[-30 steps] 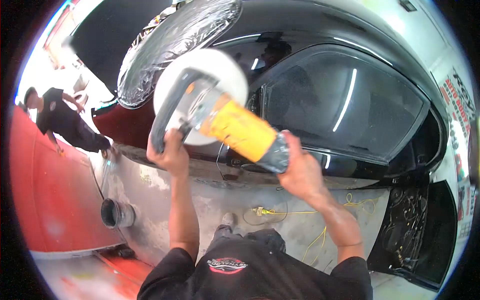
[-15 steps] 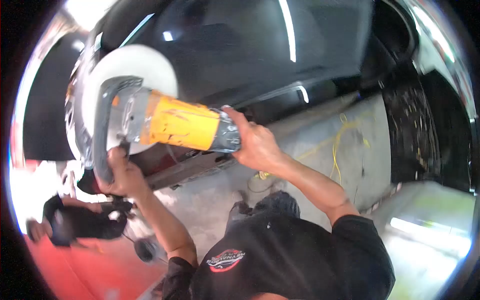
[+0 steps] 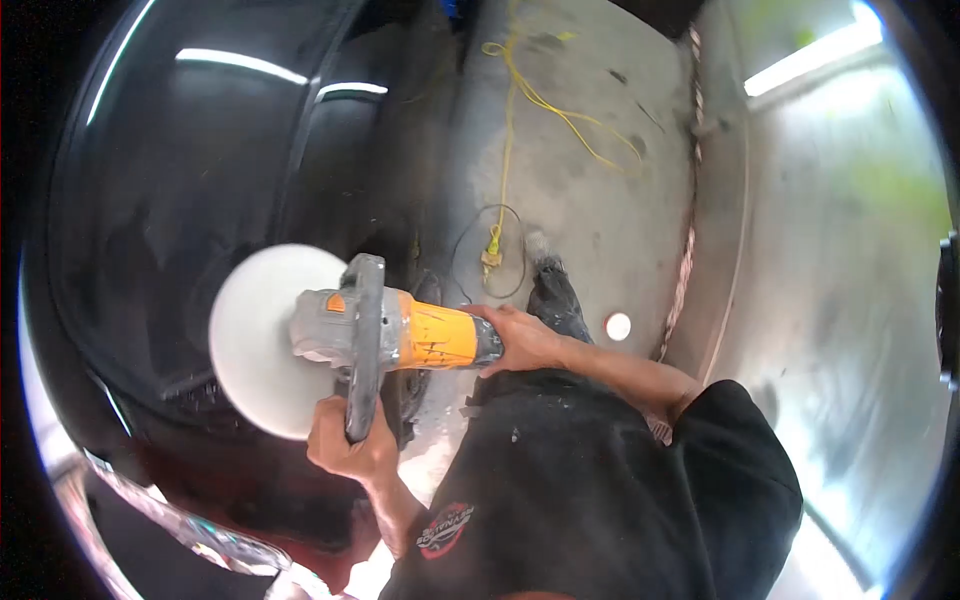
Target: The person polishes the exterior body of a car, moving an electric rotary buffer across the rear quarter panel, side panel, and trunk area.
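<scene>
Both my hands hold a yellow and grey rotary polisher. My left hand is closed round the lower end of its dark loop handle. My right hand wraps the black rear end of the body. On the polisher's head, the large round white pad faces the glossy black car panel; it appears to lie against the panel. The pad's right part is hidden behind the polisher's head.
A yellow extension cord runs along the grey floor to a plug connection near my foot. A small white round object lies on the floor. A shiny, light-coloured surface stands along the right.
My view has turned to the right and come round along the car. The polisher, still in both hands, now sits lower in view, closer to my body, over a different part of the black panel.
</scene>
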The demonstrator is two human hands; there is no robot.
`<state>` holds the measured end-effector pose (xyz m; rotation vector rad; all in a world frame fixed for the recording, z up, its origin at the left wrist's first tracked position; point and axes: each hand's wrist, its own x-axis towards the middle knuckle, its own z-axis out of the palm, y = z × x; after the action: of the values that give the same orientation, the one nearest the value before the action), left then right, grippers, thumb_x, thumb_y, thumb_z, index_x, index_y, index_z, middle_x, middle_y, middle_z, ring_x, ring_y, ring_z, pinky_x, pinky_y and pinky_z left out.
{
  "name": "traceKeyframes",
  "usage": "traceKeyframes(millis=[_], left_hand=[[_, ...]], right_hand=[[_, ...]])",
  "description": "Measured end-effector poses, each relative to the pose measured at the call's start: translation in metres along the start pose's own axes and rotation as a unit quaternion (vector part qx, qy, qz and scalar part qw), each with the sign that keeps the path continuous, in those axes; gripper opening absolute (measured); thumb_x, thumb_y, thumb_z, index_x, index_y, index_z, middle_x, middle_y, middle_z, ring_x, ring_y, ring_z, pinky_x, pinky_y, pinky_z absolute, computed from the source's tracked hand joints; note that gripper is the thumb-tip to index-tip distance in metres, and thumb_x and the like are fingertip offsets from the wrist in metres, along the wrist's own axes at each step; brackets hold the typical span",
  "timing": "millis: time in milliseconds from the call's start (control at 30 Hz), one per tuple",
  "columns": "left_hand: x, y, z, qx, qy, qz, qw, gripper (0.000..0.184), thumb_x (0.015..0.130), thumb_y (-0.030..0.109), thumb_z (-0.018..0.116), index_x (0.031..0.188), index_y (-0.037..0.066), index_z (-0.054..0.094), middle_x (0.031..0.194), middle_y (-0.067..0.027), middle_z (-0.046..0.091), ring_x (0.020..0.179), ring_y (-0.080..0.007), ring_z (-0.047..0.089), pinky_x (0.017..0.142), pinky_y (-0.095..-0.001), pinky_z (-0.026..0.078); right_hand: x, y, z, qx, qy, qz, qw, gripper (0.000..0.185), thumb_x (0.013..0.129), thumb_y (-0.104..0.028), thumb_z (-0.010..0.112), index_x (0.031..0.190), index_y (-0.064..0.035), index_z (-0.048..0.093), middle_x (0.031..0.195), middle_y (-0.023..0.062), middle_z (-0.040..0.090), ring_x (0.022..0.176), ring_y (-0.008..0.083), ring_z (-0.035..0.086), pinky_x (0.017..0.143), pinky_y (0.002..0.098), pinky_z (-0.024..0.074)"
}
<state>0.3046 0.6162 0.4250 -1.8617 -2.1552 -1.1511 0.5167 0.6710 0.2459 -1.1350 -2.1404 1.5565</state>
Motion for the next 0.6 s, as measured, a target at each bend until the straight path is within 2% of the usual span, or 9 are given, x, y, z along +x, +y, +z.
traceKeyframes(millis=[133, 167, 267, 333, 367, 400, 500, 533, 600], left_hand=[[0.034, -0.08, 0.08, -0.004, -0.143, -0.024, 0.989, 0.032, 0.075, 0.003, 0.081, 0.066, -0.001, 0.052, 0.053, 0.0001, 0.042, 0.053, -0.0082, 0.035, 0.048, -0.0292, 0.028], [0.029, -0.077, 0.046, -0.008, -0.153, -0.026, 0.988, 0.035, 0.079, 0.01, 0.082, 0.066, -0.001, 0.052, 0.055, 0.0024, 0.041, 0.054, -0.0073, 0.035, 0.048, -0.0281, 0.028], [0.017, -0.067, 0.061, -0.049, -0.226, -0.052, 0.972, 0.022, 0.073, 0.004, 0.081, 0.071, -0.002, 0.06, 0.056, -0.0067, 0.053, 0.051, -0.0129, 0.043, 0.049, -0.0319, 0.037], [0.006, -0.08, 0.071, -0.032, -0.32, -0.082, 0.943, 0.023, 0.077, 0.01, 0.083, 0.075, -0.003, 0.063, 0.06, -0.0066, 0.059, 0.055, -0.0113, 0.049, 0.053, -0.0323, 0.041], [0.005, -0.085, 0.082, -0.057, -0.344, -0.075, 0.934, 0.023, 0.077, 0.011, 0.083, 0.077, -0.003, 0.064, 0.061, -0.0087, 0.062, 0.056, -0.0127, 0.053, 0.054, -0.0334, 0.043], [0.0, -0.084, 0.084, -0.078, -0.353, -0.07, 0.93, 0.023, 0.078, 0.013, 0.083, 0.079, -0.002, 0.065, 0.063, -0.0107, 0.064, 0.056, -0.0141, 0.056, 0.055, -0.0345, 0.045], [0.001, -0.09, 0.108, -0.046, -0.427, -0.073, 0.9, 0.028, 0.079, 0.019, 0.083, 0.083, -0.003, 0.067, 0.067, -0.0122, 0.067, 0.058, -0.0162, 0.06, 0.058, -0.0336, 0.047], [0.002, -0.103, 0.116, -0.036, -0.438, -0.073, 0.895, 0.033, 0.078, 0.023, 0.084, 0.082, -0.004, 0.067, 0.064, -0.0104, 0.065, 0.058, -0.0147, 0.059, 0.057, -0.0321, 0.046], [0.011, -0.123, 0.134, -0.032, -0.449, -0.085, 0.889, 0.034, 0.078, 0.025, 0.085, 0.08, -0.004, 0.066, 0.064, -0.0074, 0.064, 0.06, -0.0114, 0.057, 0.057, -0.0301, 0.045]], right_hand=[[0.027, 0.045, 0.026, 0.077, -0.04, 0.064, 0.994, 0.1, 0.065, -0.028, 0.089, 0.149, -0.0103, 0.037, 0.125, 0.0239, 0.062, 0.114, 0.0375, 0.061, 0.098, 0.0469, 0.0477], [0.005, 0.019, 0.031, 0.107, -0.062, 0.043, 0.991, 0.099, 0.066, -0.029, 0.089, 0.149, -0.0102, 0.038, 0.126, 0.0239, 0.062, 0.115, 0.0368, 0.061, 0.098, 0.0461, 0.0475], [-0.038, 0.056, 0.047, 0.219, 0.087, 0.129, 0.963, 0.079, 0.077, -0.027, 0.082, 0.145, -0.0095, 0.045, 0.121, 0.0192, 0.065, 0.111, 0.0291, 0.064, 0.096, 0.04, 0.0495], [-0.056, 0.096, 0.071, 0.413, 0.277, 0.218, 0.84, 0.062, 0.087, -0.023, 0.074, 0.142, -0.0081, 0.049, 0.115, 0.0146, 0.068, 0.105, 0.0228, 0.065, 0.089, 0.0352, 0.0522], [-0.058, 0.119, 0.082, 0.424, 0.35, 0.293, 0.782, 0.052, 0.093, -0.017, 0.067, 0.141, -0.0079, 0.05, 0.098, 0.0051, 0.066, 0.085, 0.0145, 0.063, 0.076, 0.0286, 0.0532], [-0.065, 0.13, 0.084, 0.536, 0.407, 0.311, 0.671, 0.046, 0.096, -0.021, 0.064, 0.138, -0.0065, 0.052, 0.096, 0.0067, 0.065, 0.082, 0.0128, 0.062, 0.07, 0.0259, 0.0524], [-0.078, 0.229, 0.126, 0.467, 0.444, 0.481, 0.595, 0.043, 0.097, -0.022, 0.062, 0.136, -0.005, 0.053, 0.086, 0.004, 0.062, 0.068, 0.0079, 0.056, 0.055, 0.022, 0.0456], [-0.087, 0.279, 0.163, 0.531, 0.463, 0.446, 0.553, 0.041, 0.097, -0.021, 0.062, 0.133, -0.0042, 0.054, 0.08, 0.0011, 0.059, 0.06, 0.0058, 0.051, 0.051, 0.0209, 0.0423], [-0.073, 0.288, 0.185, 0.589, 0.475, 0.404, 0.514, 0.039, 0.096, -0.02, 0.064, 0.13, -0.0031, 0.056, 0.078, -0.0001, 0.055, 0.057, 0.0053, 0.047, 0.049, 0.021, 0.0404]])
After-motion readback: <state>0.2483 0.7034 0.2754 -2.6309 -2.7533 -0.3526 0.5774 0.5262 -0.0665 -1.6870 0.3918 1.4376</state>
